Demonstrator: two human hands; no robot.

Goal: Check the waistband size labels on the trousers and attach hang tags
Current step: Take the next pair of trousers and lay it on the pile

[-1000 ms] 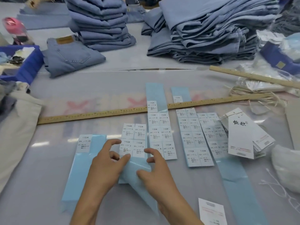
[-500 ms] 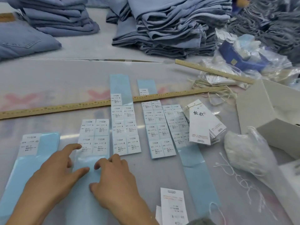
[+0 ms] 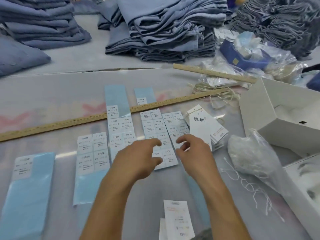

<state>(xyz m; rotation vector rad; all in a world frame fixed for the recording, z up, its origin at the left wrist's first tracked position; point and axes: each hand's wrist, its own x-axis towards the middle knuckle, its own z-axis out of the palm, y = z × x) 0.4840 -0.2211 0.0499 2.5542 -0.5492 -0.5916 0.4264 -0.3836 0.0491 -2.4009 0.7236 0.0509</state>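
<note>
Reached out with both hands over the sticker sheets [image 3: 160, 139]: left hand [image 3: 138, 157] loose and spread with nothing in it, right hand [image 3: 192, 153] with thumb and finger bent close, though hard to tell if anything was pinched. Lay just past the right fingertips [image 3: 180, 141], the hang tags [image 3: 206, 129]; sat far beyond both hands, the trousers [image 3: 164, 28]. Best, most likely, to peel slowly from one corner, hold the sheet flat, and match the size first.

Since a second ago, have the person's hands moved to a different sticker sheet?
Yes. Both the left hand and right hand shifted rightward, from the short sheet to the sheets beside the hang tags.
</note>
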